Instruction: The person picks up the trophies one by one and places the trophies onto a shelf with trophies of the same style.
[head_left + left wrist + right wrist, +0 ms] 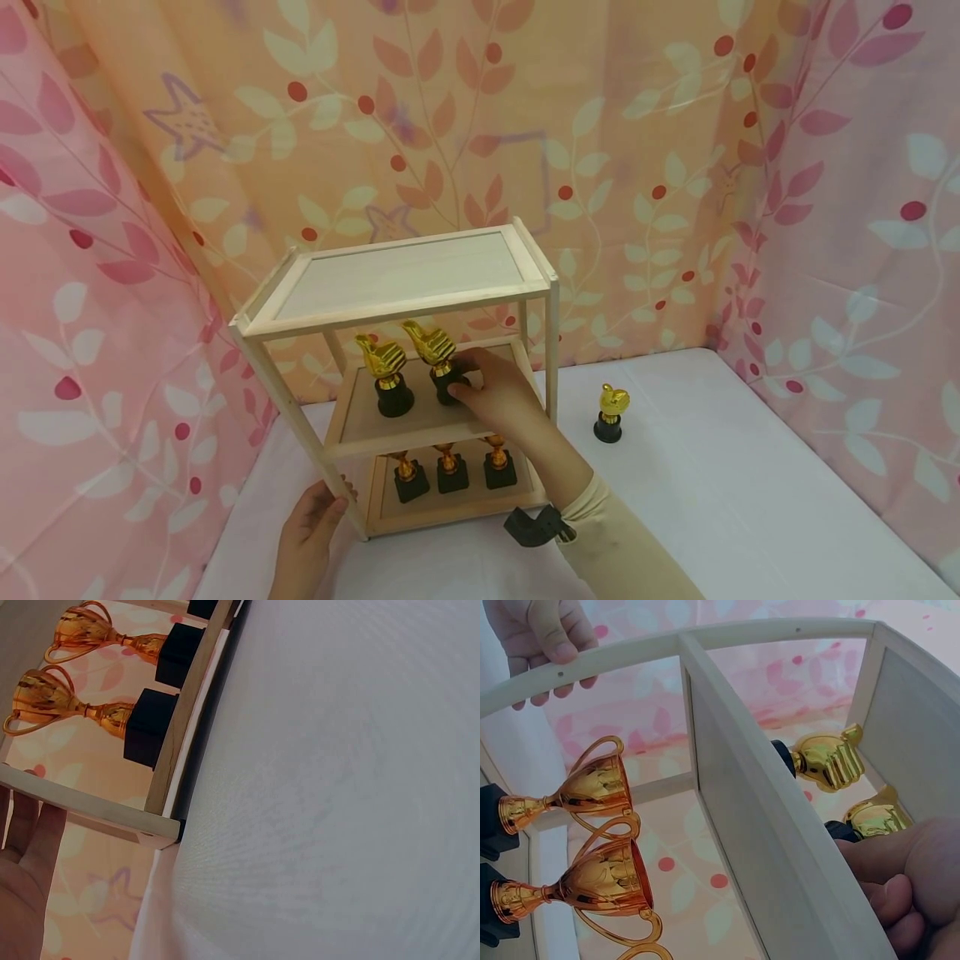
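Note:
A pale wooden three-tier shelf stands on the white table. My right hand reaches onto its middle tier and pinches the black base of a gold thumbs-up trophy. To the left of that one stands another gold thumbs-up trophy on a round black base. My left hand grips the shelf's front left post near the bottom; in the left wrist view its fingers lie behind the post. Several gold cup trophies with black square bases stand on the lowest tier, partly hidden in the head view.
A further gold thumbs-up trophy stands on the white tablecloth to the right of the shelf. Patterned curtains enclose the table at the back and both sides. A black strap device sits at my right wrist.

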The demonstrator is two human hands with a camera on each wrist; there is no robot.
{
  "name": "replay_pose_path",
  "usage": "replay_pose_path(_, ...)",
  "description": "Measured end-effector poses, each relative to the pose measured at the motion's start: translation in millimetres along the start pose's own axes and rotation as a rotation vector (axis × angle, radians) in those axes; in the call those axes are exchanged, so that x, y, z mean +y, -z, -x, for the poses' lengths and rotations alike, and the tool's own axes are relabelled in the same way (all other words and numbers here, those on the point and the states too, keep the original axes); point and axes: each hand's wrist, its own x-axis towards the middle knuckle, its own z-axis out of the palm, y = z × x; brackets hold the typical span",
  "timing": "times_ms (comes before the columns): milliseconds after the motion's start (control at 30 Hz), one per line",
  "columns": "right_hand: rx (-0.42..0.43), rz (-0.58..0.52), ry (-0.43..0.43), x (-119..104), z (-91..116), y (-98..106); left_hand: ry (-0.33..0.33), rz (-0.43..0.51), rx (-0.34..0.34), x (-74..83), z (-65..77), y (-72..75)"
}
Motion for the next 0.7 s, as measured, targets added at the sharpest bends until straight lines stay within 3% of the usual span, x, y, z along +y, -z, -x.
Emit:
replay_pose_path(333,-0.024,0.013,-0.006,1.0,0.1,-0.2,-0.006,0.022,-0.009,1.9,0.1,-0.4)
replay_pose_path(700,-0.041,0.039,-0.024,4.3,-2.9,-2.7,0.014,-0.058,0.009,3.2,1.2,-0.3)
